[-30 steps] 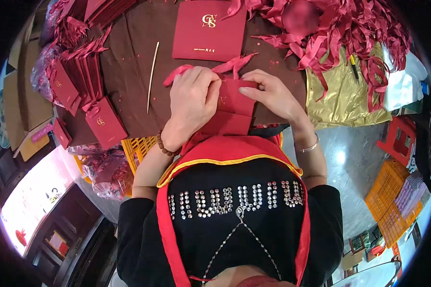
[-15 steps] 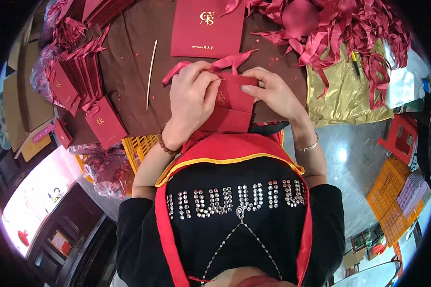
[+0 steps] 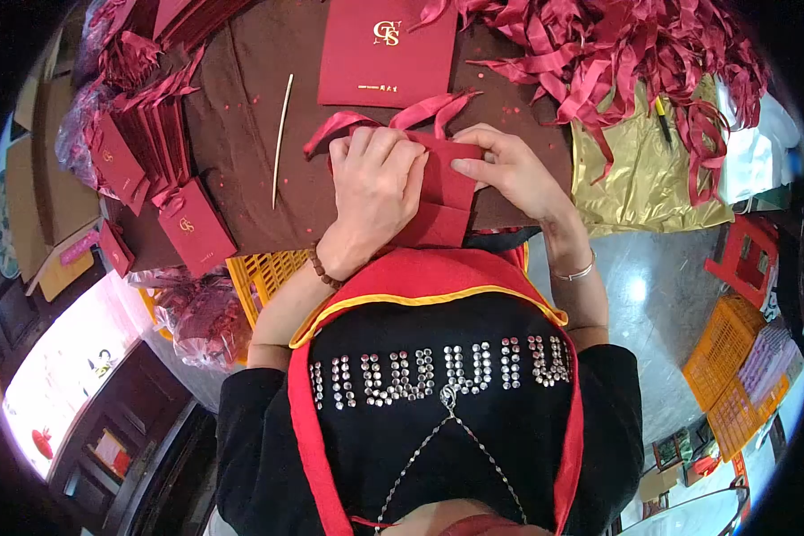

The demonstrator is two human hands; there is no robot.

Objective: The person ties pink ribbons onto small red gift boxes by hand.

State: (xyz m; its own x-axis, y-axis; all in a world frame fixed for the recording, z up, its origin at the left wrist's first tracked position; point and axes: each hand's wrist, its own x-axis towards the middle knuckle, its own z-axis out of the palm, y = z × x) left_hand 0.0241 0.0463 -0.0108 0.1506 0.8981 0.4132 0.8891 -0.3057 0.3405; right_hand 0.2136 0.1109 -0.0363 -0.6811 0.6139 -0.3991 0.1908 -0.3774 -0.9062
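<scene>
A small dark-red paper gift bag (image 3: 448,186) lies at the table's near edge, between my two hands. My left hand (image 3: 377,183) is closed over its upper left part, with the fingers curled and the fingertips hidden. On the right side, my right hand (image 3: 507,171) pinches the bag's upper edge between thumb and fingers. Red satin ribbon (image 3: 424,112) loops out beyond the top of the bag. Just past the ribbon lies a larger flat red bag (image 3: 384,67) with gold lettering.
A thin pale stick (image 3: 281,143) lies left of my hands. Stacked red bags (image 3: 156,147) stand farther left. At the right, a heap of red ribbons (image 3: 616,71) spreads over gold plastic wrapping (image 3: 630,183), with a dark pen (image 3: 664,121) on it.
My left hand has shifted slightly right and rolled over the bag, covering the gold lettering that showed before. My right hand stays nearly in place.
</scene>
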